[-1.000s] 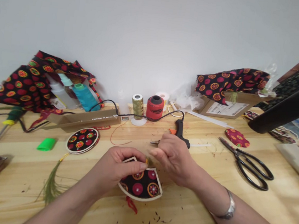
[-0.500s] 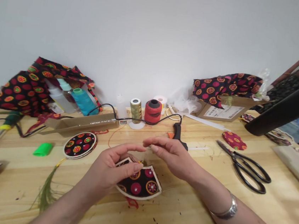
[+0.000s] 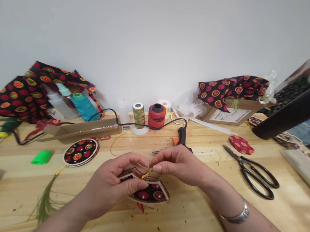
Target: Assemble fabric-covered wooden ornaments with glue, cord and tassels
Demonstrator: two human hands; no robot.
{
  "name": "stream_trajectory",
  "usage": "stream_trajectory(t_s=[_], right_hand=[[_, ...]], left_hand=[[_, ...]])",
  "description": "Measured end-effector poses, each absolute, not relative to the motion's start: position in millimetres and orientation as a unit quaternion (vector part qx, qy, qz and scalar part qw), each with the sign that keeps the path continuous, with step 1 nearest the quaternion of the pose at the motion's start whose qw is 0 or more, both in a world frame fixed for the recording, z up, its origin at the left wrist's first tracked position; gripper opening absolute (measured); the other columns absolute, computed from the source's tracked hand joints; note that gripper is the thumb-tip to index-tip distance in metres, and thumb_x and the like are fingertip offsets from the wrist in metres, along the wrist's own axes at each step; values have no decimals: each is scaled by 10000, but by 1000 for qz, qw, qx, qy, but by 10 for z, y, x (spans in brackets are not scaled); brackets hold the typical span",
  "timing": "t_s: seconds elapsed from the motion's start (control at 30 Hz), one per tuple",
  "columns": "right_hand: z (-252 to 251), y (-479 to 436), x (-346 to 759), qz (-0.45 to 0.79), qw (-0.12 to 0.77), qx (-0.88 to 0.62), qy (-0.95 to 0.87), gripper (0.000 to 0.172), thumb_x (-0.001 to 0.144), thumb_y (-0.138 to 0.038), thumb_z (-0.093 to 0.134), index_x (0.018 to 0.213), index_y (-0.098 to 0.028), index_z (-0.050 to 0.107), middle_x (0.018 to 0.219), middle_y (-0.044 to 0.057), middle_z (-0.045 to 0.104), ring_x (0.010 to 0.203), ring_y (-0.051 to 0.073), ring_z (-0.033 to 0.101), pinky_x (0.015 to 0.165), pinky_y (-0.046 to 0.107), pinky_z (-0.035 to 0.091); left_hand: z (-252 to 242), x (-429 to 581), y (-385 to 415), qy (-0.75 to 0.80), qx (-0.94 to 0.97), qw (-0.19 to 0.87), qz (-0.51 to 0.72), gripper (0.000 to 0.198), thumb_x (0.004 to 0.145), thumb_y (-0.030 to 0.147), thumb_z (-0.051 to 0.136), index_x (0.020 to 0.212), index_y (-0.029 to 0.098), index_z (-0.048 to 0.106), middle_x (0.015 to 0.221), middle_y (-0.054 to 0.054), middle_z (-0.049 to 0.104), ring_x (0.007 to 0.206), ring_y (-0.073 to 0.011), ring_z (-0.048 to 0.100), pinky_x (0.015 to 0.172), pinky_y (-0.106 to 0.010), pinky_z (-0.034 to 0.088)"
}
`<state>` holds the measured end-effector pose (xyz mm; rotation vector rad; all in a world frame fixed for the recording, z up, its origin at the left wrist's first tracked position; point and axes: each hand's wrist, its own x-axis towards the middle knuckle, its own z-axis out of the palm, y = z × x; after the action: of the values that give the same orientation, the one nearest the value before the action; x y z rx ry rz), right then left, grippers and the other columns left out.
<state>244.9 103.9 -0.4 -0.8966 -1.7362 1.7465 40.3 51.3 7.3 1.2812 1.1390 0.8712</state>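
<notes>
Cord [image 3: 145, 175] (yellow) now between hands [image 3: 106, 186] [image 3: 180, 165]

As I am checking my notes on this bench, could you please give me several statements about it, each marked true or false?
1. The left hand holds the fan-shaped patterned piece. True.
2. The right hand has its fingertips at the yellow cord. True.
3. The scissors lie between the two hands. False: they lie to the right of the right hand.
4. The red spool stands left of the gold spool. False: it stands to its right.
5. A silver bracelet is on the left wrist. False: it is on the right wrist.
6. The bright green object lies left of the round patterned piece. True.
</notes>
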Motion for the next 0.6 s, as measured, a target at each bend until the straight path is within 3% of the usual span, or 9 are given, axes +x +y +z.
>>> stream_trajectory(t_s=[0.17, 0.6], right_hand=[[-17, 1054, 2449, 642, 282, -325, -635, 180, 712, -333, 772, 699, -160, 723, 599, -47, 630, 571, 83, 505, 608, 233, 415], [-15, 1064, 2450, 623, 293, -339, -642, 192, 725, -339, 755, 692, -159, 699, 604, -46, 613, 576, 85, 487, 606, 240, 406]], left_hand=[[69, 427, 484, 525, 518, 557, 381, 268, 643, 306, 805, 854, 216, 668, 695, 30, 682, 623, -121, 635, 578, -203, 513], [55, 428, 475, 511, 531, 569, 366, 286, 640, 315, 804, 864, 215, 657, 718, 30, 686, 655, -127, 640, 595, -213, 521]])
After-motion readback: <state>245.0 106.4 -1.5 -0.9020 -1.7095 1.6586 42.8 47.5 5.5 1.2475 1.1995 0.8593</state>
